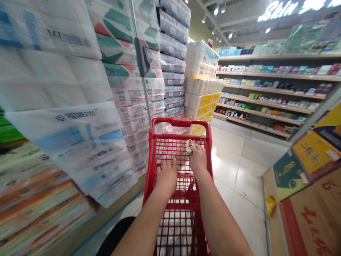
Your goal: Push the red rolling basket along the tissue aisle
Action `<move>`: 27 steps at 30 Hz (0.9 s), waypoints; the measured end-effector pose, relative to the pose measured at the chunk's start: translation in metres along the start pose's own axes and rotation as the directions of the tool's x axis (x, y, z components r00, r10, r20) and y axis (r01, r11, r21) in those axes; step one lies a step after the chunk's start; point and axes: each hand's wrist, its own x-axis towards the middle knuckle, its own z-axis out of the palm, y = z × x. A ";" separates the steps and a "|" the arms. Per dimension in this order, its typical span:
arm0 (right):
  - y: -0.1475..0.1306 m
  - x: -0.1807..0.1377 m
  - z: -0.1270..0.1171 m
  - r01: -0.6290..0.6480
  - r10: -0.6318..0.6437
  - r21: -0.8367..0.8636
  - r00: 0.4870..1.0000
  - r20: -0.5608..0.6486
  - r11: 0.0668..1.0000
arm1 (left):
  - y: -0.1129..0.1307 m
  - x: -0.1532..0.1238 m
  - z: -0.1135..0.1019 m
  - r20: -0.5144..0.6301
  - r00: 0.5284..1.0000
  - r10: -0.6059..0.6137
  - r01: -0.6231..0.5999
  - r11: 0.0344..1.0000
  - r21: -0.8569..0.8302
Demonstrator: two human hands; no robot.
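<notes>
A red wire shopping trolley stands in front of me in a shop aisle. My left hand rests on the trolley's mesh with its fingers stretched out flat. Beside it, my right hand is closed round a small crumpled pale wad, perhaps paper or cloth, and also lies on the mesh. Both forearms reach forward over the trolley.
Tall stacks of packaged toilet paper crowd the left side, with more stacks ahead. A metal pole rises just behind the trolley. Product shelves run along the right, cardboard boxes stand near right. The tiled floor runs ahead to the right.
</notes>
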 end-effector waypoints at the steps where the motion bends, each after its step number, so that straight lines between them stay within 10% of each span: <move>1: -0.001 -0.001 0.001 0.023 -0.024 0.016 0.999 0.031 1.000 | 0.000 0.000 -0.001 0.004 1.000 0.002 -0.002 1.000 0.000; 5: -0.007 -0.003 0.005 0.172 -0.191 0.117 0.964 0.186 0.978 | -0.001 -0.001 -0.003 0.034 0.999 0.003 -0.003 1.000 0.011; 10: -0.011 -0.004 -0.005 -0.019 0.023 -0.044 0.995 0.093 0.999 | -0.001 -0.003 -0.005 0.022 1.000 0.009 -0.009 1.000 0.015; 14: -0.015 -0.005 -0.007 0.098 -0.093 -0.004 0.954 0.286 0.995 | 0.000 -0.001 -0.005 0.042 0.999 0.010 -0.010 1.000 0.007; 20: -0.010 -0.003 -0.003 -0.033 0.045 -0.091 0.990 0.132 0.995 | 0.001 0.014 -0.004 0.007 0.998 -0.069 0.069 0.991 -0.111; 27: -0.009 -0.026 -0.019 0.007 -0.021 0.050 0.955 0.297 0.999 | -0.004 0.022 -0.009 0.089 0.996 -0.028 0.048 0.973 -0.225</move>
